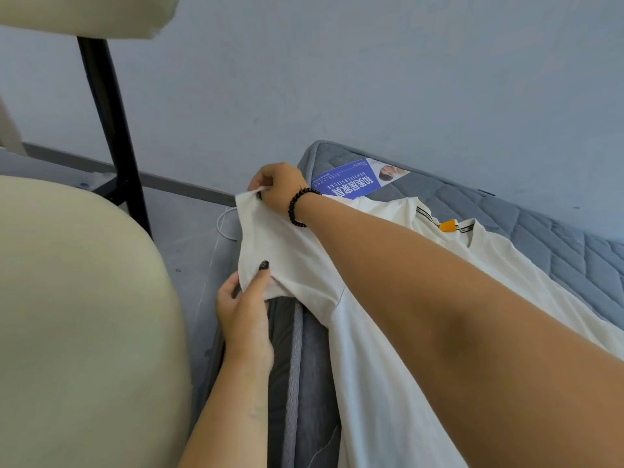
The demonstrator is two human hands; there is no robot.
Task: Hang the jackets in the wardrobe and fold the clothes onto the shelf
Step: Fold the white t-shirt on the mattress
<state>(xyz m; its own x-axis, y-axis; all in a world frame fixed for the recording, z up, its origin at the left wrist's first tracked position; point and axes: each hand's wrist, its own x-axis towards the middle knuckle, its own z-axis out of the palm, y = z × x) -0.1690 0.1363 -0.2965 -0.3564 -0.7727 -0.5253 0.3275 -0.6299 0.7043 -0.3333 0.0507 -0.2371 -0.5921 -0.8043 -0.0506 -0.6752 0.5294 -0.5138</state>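
Cream chair seat (77, 315) bulges large at the lower left, closest to the lens, with its backrest (84, 13) at the top left and a black metal leg (111, 130) running down between them.

Just right of the seat lies the white T-shirt (381, 349), spread across the blue-grey quilted mattress (557, 238), its body running toward the lower right. One sleeve (270, 241) of the shirt is lifted off the mattress edge and stretched between both hands. Near the collar, a black-and-white striped band carries a small orange tag (448, 226).

The left hand (243, 312) comes up from below; its grip is clenched on the lower hem of the sleeve, thumb with a dark-painted nail pressed on top of the cloth and fingers curled beneath. The right hand (280, 187) reaches across the shirt from the lower right, forearm passing over the fabric, and its grip pinches the upper corner of the sleeve. A black beaded bracelet (300, 206) circles that wrist.

Beyond the right hand, a blue printed label (347, 179) with white characters sits on the mattress corner. A thin white cable (224, 224) loops on the grey floor (189, 238) beside the mattress, and a pale blue wall (371, 79) rises behind.
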